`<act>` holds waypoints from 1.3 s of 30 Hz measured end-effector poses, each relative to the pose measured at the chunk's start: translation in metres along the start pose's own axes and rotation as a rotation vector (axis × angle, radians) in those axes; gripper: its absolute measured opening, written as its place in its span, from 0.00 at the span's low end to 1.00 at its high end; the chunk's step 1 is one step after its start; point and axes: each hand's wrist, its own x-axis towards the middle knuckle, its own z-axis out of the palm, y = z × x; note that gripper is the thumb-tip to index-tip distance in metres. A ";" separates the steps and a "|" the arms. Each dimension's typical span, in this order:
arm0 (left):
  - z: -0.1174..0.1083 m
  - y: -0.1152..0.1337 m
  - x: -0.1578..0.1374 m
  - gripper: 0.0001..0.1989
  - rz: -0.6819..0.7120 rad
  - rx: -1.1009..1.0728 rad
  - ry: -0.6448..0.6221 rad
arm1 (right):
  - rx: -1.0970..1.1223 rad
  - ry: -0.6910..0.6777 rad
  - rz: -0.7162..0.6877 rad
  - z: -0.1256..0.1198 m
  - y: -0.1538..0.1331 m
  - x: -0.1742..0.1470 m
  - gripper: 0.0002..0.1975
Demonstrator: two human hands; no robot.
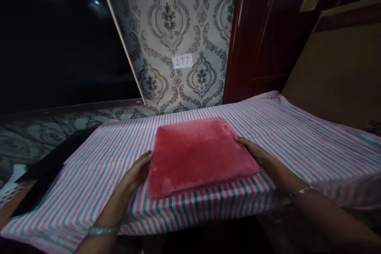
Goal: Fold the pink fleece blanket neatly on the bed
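Note:
A flat, square, coral-red plush cushion (pixel 198 154) lies in the middle of the cloth, its front edge near the table's front edge. At its left side my left hand (pixel 139 171) grips the edge, the fingertips partly hidden against the plush. My right hand (pixel 253 151) has its thumb on the right edge, with the other fingers out of sight beneath or behind it. Under the cushion spreads a striped pink, white and grey tablecloth (pixel 98 166).
A large dark television screen (pixel 65 47) stands at the left back. Patterned wallpaper (pixel 169 20) carries a paper label (pixel 182 61) reading 277. To the right are a dark red wooden panel (pixel 262 39) and a big cardboard sheet (pixel 342 63). Dark material (pixel 59 154) lies at the table's left.

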 end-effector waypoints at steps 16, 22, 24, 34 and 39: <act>0.024 0.022 0.057 0.37 0.273 0.178 0.170 | -0.265 0.240 -0.336 0.014 -0.018 0.060 0.40; 0.025 0.034 0.071 0.33 0.435 0.359 0.319 | -0.419 0.357 -0.376 0.007 -0.017 0.070 0.32; 0.047 0.034 0.074 0.29 0.622 0.510 0.243 | -0.575 0.362 -0.490 0.019 -0.026 0.071 0.32; 0.154 -0.004 0.099 0.31 0.711 1.614 -0.011 | -1.574 0.317 -0.568 0.117 -0.035 0.098 0.27; 0.141 -0.025 0.106 0.32 0.706 1.802 0.043 | -1.644 0.367 -0.631 0.112 -0.009 0.106 0.27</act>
